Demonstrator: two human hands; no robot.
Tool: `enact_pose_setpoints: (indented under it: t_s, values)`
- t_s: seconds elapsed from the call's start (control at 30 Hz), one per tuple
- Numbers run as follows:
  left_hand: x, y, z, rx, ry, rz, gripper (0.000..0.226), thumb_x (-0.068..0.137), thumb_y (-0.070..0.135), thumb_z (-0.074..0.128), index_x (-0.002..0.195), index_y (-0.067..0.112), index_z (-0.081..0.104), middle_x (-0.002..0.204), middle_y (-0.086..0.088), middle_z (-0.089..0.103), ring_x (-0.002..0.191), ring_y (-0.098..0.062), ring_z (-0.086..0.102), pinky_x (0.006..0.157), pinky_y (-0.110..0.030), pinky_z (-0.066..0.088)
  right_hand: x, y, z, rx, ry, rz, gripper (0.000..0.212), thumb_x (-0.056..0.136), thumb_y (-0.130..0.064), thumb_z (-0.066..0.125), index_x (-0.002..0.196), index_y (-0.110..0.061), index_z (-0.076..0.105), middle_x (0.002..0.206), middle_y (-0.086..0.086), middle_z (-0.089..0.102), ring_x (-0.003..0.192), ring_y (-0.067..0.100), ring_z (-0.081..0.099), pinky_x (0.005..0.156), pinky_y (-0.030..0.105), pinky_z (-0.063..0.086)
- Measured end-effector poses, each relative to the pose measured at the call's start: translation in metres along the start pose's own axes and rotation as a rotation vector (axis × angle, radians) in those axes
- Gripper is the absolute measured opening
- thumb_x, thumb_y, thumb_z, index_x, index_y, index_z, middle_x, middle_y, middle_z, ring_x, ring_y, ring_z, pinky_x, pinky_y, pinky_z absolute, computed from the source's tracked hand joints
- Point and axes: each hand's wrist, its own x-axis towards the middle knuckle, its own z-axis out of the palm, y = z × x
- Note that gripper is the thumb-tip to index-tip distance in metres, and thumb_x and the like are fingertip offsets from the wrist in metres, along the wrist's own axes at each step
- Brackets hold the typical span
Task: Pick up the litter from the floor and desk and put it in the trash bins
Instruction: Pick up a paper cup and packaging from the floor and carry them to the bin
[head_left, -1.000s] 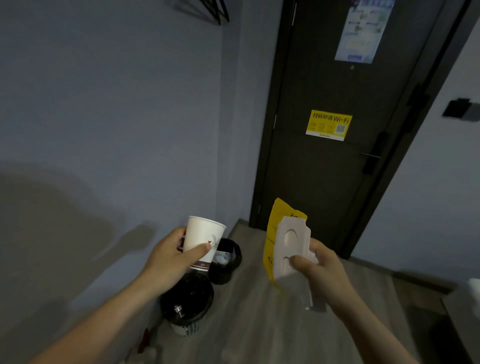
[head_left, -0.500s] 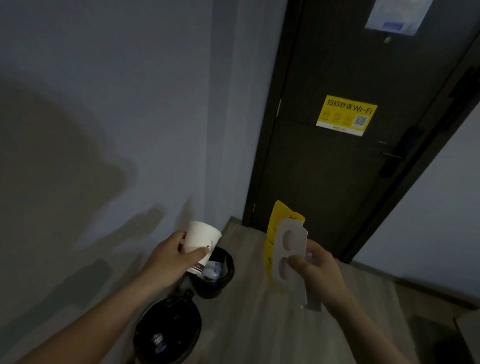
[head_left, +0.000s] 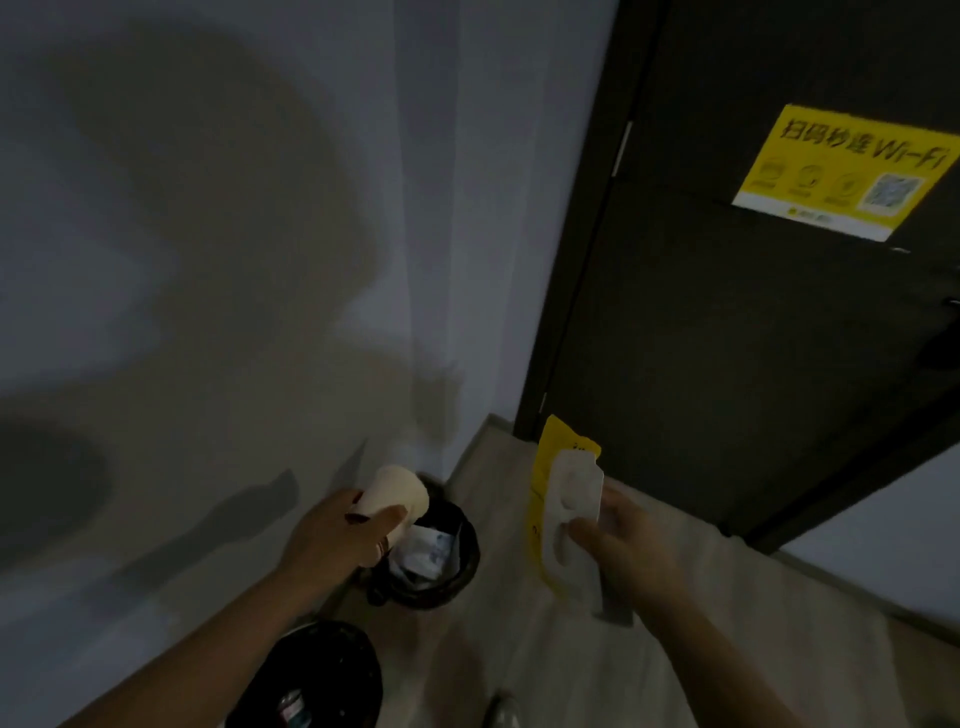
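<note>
Litter poised for disposal.
Left grip (head_left: 343, 530) clasps the paper cup (head_left: 395, 493), tilted over the far bin (head_left: 460, 577) just below it, seemingly ready to drop; right grip (head_left: 623, 540) pinches a white tray (head_left: 574, 493) against a yellow packet (head_left: 545, 462), upright, awaiting its turn.

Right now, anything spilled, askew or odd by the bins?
Nothing stands out. The white paper cup is tilted by the far round black bin, but the left hand grips it; the right hand holds the yellow packet and white moulded tray.
</note>
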Motion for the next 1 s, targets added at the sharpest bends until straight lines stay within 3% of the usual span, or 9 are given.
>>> enact_pose_setpoints:
  t_s: [0.1, 0.2, 0.3, 0.4, 0.5, 0.63, 0.73, 0.83, 1.0]
  values:
    - [0.044, 0.007, 0.035, 0.081, 0.008, -0.105, 0.046, 0.079, 0.052, 0.067, 0.105, 0.016, 0.058, 0.099, -0.005, 0.063, 0.081, -0.021, 0.058, 0.064, -0.029, 0.041, 0.062, 0.014, -0.014, -0.052, -0.037, 0.023, 0.032, 0.086, -0.016, 0.064, 0.115, -0.028, 0.056, 0.097, -0.014, 0.060, 0.085, 0.002, 0.059, 0.067, 0.019, 0.045]
    - [0.081, 0.005, 0.064, 0.151, 0.030, -0.160, 0.047, 0.080, 0.054, 0.065, 0.105, 0.015, 0.059, 0.094, -0.005, 0.064, 0.073, -0.017, 0.059, 0.058, -0.025, 0.041, 0.114, 0.035, -0.019, -0.143, -0.098, 0.071, 0.026, 0.084, -0.016, 0.065, 0.102, -0.032, 0.054, 0.094, -0.011, 0.062, 0.085, 0.009, 0.061, 0.069, 0.022, 0.047]
    - [0.118, -0.008, 0.089, 0.248, 0.063, -0.008, 0.045, 0.089, 0.058, 0.048, 0.101, 0.019, 0.068, 0.084, -0.003, 0.065, 0.064, -0.017, 0.061, 0.050, -0.023, 0.044, 0.155, 0.059, -0.014, -0.209, -0.162, 0.144, 0.020, 0.084, -0.015, 0.064, 0.096, -0.029, 0.056, 0.090, -0.008, 0.062, 0.081, 0.010, 0.060, 0.061, 0.017, 0.042]
    - [0.157, -0.028, 0.117, 0.232, -0.056, -0.251, 0.057, 0.076, 0.053, 0.069, 0.113, 0.010, 0.061, 0.087, 0.001, 0.058, 0.067, -0.012, 0.053, 0.051, -0.020, 0.037, 0.188, 0.086, -0.001, -0.231, -0.209, 0.197, 0.023, 0.084, -0.012, 0.064, 0.092, -0.033, 0.056, 0.090, -0.012, 0.062, 0.084, 0.010, 0.061, 0.066, 0.020, 0.044]
    - [0.198, -0.056, 0.148, 0.239, -0.075, -0.306, 0.060, 0.074, 0.050, 0.073, 0.113, 0.006, 0.061, 0.085, 0.002, 0.055, 0.067, -0.013, 0.051, 0.050, -0.017, 0.036, 0.218, 0.115, 0.014, -0.233, -0.197, 0.236, 0.031, 0.081, -0.009, 0.066, 0.085, -0.038, 0.059, 0.089, -0.015, 0.067, 0.084, 0.008, 0.064, 0.070, 0.020, 0.049]
    - [0.249, -0.090, 0.188, 0.349, -0.186, -0.373, 0.074, 0.079, 0.051, 0.068, 0.136, 0.009, 0.046, 0.126, -0.012, 0.054, 0.107, -0.027, 0.058, 0.081, -0.029, 0.050, 0.255, 0.156, 0.036, -0.254, -0.217, 0.295, 0.027, 0.080, -0.012, 0.067, 0.094, -0.034, 0.062, 0.096, -0.010, 0.069, 0.088, 0.007, 0.064, 0.072, 0.020, 0.048]
    - [0.278, -0.105, 0.210, 0.376, -0.141, -0.469, 0.082, 0.080, 0.050, 0.068, 0.139, 0.001, 0.038, 0.133, -0.019, 0.048, 0.114, -0.033, 0.055, 0.090, -0.035, 0.049, 0.278, 0.189, 0.053, -0.290, -0.238, 0.283, 0.029, 0.080, -0.014, 0.068, 0.091, -0.039, 0.059, 0.091, -0.018, 0.065, 0.081, -0.006, 0.059, 0.060, 0.004, 0.039]
    - [0.300, -0.122, 0.232, 0.385, -0.113, -0.464, 0.076, 0.081, 0.043, 0.069, 0.136, -0.001, 0.041, 0.130, -0.020, 0.049, 0.114, -0.035, 0.054, 0.093, -0.036, 0.048, 0.297, 0.217, 0.069, -0.338, -0.259, 0.262, 0.030, 0.078, -0.012, 0.069, 0.086, -0.039, 0.057, 0.085, -0.022, 0.062, 0.073, -0.014, 0.057, 0.056, 0.001, 0.039]
    - [0.321, -0.158, 0.257, 0.300, -0.140, -0.429, 0.076, 0.084, 0.037, 0.068, 0.140, -0.001, 0.033, 0.138, -0.021, 0.043, 0.121, -0.035, 0.049, 0.095, -0.037, 0.043, 0.319, 0.256, 0.099, -0.370, -0.275, 0.282, 0.029, 0.076, -0.015, 0.067, 0.098, -0.035, 0.062, 0.101, -0.008, 0.064, 0.094, 0.011, 0.060, 0.073, 0.020, 0.042]
